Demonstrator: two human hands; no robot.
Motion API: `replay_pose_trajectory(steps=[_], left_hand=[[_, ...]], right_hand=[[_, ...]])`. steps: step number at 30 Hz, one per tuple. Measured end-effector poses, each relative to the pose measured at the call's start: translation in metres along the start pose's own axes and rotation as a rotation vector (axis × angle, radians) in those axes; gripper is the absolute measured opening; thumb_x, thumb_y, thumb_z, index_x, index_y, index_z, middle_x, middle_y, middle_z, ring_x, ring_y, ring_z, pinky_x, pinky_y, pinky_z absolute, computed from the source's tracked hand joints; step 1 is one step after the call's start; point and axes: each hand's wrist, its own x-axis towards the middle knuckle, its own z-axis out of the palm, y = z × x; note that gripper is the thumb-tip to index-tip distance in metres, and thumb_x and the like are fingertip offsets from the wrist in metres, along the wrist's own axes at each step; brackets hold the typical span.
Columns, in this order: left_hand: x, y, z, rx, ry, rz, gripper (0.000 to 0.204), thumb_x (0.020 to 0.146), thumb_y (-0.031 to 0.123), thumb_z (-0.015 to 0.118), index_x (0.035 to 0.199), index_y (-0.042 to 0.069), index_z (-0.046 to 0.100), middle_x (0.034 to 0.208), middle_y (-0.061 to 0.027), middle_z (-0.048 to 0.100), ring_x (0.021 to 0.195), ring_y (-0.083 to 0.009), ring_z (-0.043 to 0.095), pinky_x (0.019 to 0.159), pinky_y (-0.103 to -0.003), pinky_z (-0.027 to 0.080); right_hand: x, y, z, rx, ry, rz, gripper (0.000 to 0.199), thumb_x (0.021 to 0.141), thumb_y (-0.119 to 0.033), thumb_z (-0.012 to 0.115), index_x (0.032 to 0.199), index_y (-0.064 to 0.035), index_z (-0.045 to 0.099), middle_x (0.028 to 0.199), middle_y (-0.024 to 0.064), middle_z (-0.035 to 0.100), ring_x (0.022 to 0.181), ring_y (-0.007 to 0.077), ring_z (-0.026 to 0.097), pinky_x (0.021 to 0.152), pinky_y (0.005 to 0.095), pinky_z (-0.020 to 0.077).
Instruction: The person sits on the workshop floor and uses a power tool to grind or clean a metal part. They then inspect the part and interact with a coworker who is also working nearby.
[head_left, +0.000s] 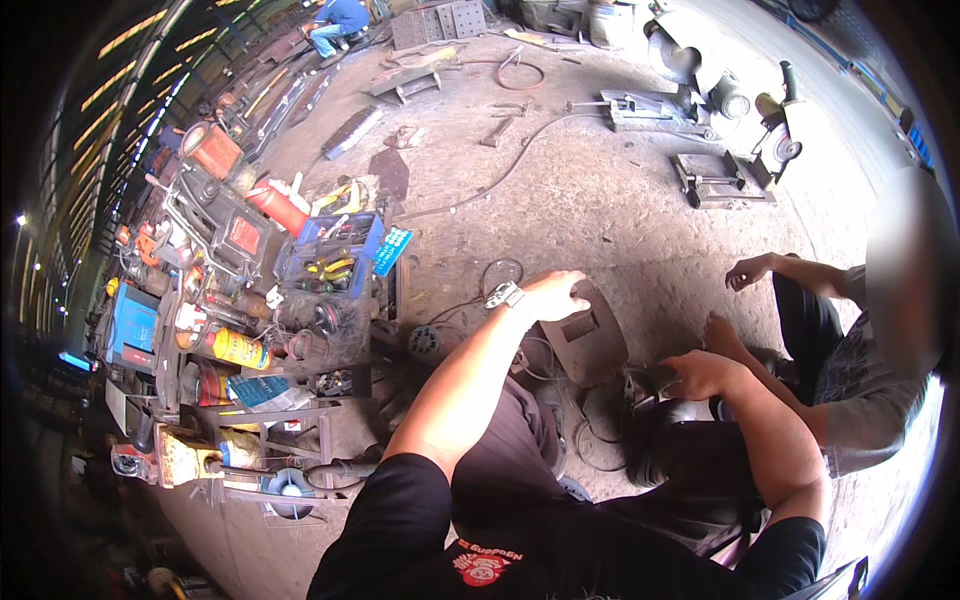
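Observation:
A grey-brown welding shield with a rectangular window stands tilted between my knees. My left hand, with a watch at its wrist, has its fingers closed at the shield's upper left edge. Over my right thigh, my right hand has bent fingers beside a dark object. That object blends into the shadow, so its kind is unclear. Thin cable loops lie on the floor below the shield.
On the left is a crowded bench with a blue tool tray, a yellow can and a blue box. A co-worker sits close on my right. Chop saws and a cable occupy the far floor. Another person crouches farther back.

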Motion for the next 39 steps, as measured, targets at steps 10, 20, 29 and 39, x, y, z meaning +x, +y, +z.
replay_pose_trajectory(steps=[10,20,29,39], left_hand=[[-0.013,-0.029,-0.010,-0.015,0.023,-0.057,0.066,0.090,0.043,0.069,0.139,0.001,0.053,0.131,-0.0221,0.062,0.124,-0.0352,0.058,0.105,-0.043,0.046],[-0.012,-0.049,0.021,0.097,0.339,-0.032,0.087,0.091,0.038,0.071,0.157,0.008,0.024,0.140,-0.0224,0.055,0.114,-0.0348,0.063,0.098,-0.042,0.051],[-0.046,0.024,-0.040,-0.355,0.691,-0.151,0.099,0.089,0.030,0.073,0.159,0.008,0.008,0.136,-0.0192,0.058,0.111,-0.0346,0.065,0.096,-0.042,0.052],[-0.024,-0.019,-0.005,0.045,0.124,-0.028,0.083,0.090,0.046,0.069,0.150,-0.002,0.036,0.132,-0.0256,0.060,0.123,-0.0372,0.058,0.104,-0.043,0.048]], right_hand=[[0.021,0.001,-0.003,-0.060,0.156,-0.119,0.058,0.086,-0.040,0.070,0.128,-0.0011,0.059,0.111,0.0277,0.067,0.109,0.0451,0.062,0.093,0.0493,0.0495],[0.009,-0.024,0.003,-0.048,0.183,-0.147,0.062,0.083,-0.033,0.074,0.132,0.0006,0.056,0.113,0.0280,0.066,0.108,0.0437,0.063,0.092,0.0482,0.0502],[0.002,-0.009,0.004,-0.010,0.224,-0.115,0.065,0.083,-0.033,0.074,0.134,0.0012,0.055,0.115,0.0261,0.067,0.112,0.0417,0.062,0.096,0.0462,0.0491],[0.003,-0.024,-0.014,-0.016,0.190,-0.156,0.062,0.082,-0.031,0.075,0.132,0.0006,0.057,0.112,0.0257,0.067,0.109,0.0418,0.063,0.093,0.0474,0.0502]])
